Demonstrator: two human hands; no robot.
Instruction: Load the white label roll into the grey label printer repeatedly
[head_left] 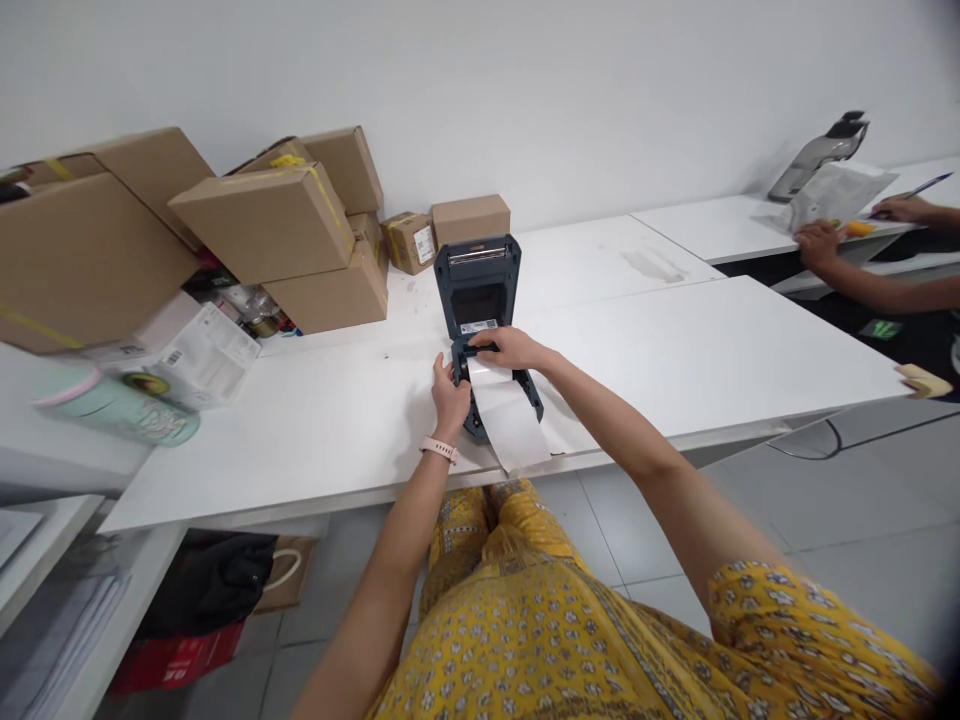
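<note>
A dark label printer [480, 290] stands on the white table with its lid raised toward the wall. From its open base a strip of white label paper [514, 425] runs toward me and hangs over the table's front edge. My left hand [451, 400], with a pink wristband, grips the printer's left side, fingers outside and thumb over the rim. At the far end of the base, near the lid hinge, lies my right hand [514, 348]. Its fingers are bent down into the printer above the paper; what the fingertips pinch is hidden.
Cardboard boxes [262, 225] are piled at the back left, beside a white carton [199, 355] and a mint-green tumbler [124, 405]. A small box [472, 217] stands behind the printer. At the far right, another person's hands [821, 242] work with a pen near a grey bottle [814, 160].
</note>
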